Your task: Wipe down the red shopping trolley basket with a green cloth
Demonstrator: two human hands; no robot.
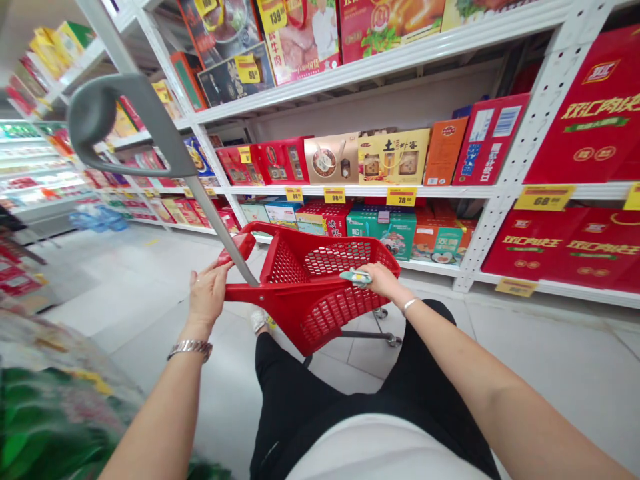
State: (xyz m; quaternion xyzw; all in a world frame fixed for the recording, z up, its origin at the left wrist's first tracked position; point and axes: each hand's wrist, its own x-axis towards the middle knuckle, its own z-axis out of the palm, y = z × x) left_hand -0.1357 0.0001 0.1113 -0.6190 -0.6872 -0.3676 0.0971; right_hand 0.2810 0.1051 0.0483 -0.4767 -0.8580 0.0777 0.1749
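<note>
A red plastic shopping cart (280, 300) with a perforated basket stands in front of my legs. From its left end a metal pole (215, 223) rises to a grey loop handle (145, 110). My left hand (207, 293), wearing a metal-band watch, is closed over the cart's red end beside the pole. At the basket's right side, my right hand (383, 280) pinches a folded pale green and white cloth (356, 277) against the top rim. The right fingertips are partly hidden by the cloth.
White shelving (350, 87) holding boxed goods and yellow price tags runs along the far side. Large red boxes (590, 113) fill its right end. Blurred green goods (50, 420) lie close at lower left. Pale tiled floor (135, 280) surrounds the cart's wheels (393, 340).
</note>
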